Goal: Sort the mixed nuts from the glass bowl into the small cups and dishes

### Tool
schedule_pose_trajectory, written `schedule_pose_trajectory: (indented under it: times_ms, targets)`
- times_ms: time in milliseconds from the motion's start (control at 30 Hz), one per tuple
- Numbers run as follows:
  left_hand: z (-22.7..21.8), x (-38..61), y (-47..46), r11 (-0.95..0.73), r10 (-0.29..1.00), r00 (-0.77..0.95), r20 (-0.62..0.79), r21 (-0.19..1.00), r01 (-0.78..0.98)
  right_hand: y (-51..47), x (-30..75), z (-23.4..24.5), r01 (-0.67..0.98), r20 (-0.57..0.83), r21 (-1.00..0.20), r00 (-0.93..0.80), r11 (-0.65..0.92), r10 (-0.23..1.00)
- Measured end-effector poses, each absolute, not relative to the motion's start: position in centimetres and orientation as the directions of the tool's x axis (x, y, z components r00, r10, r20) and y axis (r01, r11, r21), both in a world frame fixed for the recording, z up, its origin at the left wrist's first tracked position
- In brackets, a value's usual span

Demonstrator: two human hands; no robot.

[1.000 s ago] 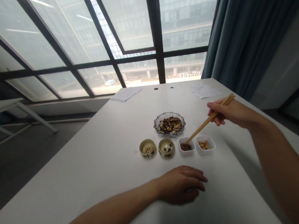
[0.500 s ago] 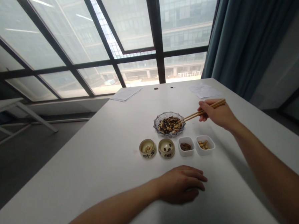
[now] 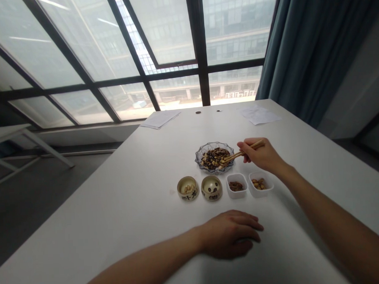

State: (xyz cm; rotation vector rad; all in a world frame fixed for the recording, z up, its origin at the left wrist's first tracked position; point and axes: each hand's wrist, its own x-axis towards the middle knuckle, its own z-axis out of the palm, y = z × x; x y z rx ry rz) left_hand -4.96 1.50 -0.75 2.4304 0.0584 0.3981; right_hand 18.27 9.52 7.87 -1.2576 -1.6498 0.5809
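Note:
My right hand (image 3: 256,153) grips a pair of wooden chopsticks (image 3: 241,153). Their tips reach into the right side of a scalloped glass bowl (image 3: 199,163) heaped with mixed nuts and seeds (image 3: 215,158); whether they pinch a piece I cannot make out. In front stand two ceramic bowls: the left bowl (image 3: 188,197) holds several pale nuts, the right bowl (image 3: 212,196) a few dark seeds. Beside them, one white plastic cup (image 3: 237,194) has thin brown pieces, and another cup (image 3: 262,192) has tan nuts. My left hand (image 3: 229,234) rests palm down on the table, fingers stretched out, holding nothing.
The white table (image 3: 131,196) extends toward the windows. Paper sheets lie at its far left (image 3: 159,119) and far right (image 3: 259,114). Two small dark round spots (image 3: 198,112) show near the back edge. A blue curtain (image 3: 293,56) hangs on the right.
My right hand has moved left and nearer to me with the chopsticks, closer to the glass bowl. My left hand has stayed in place.

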Motion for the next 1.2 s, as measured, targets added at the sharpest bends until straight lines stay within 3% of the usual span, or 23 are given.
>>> schedule_pose_trajectory:
  times_ms: [900, 1200]
  targets:
    - [-0.8, -5.0, 1.5, -0.802, 0.137, 0.949, 0.283, 0.594, -0.062, 9.3, 18.2, 8.5, 0.441, 0.413, -0.829, 0.066, 0.345, 0.908]
    - [-0.7, -5.0, 1.5, -0.795, 0.133, 0.954, 0.269, 0.604, -0.06, 8.2, 18.9, 11.1, 0.421, 0.433, -0.838, 0.124, 0.348, 0.893]
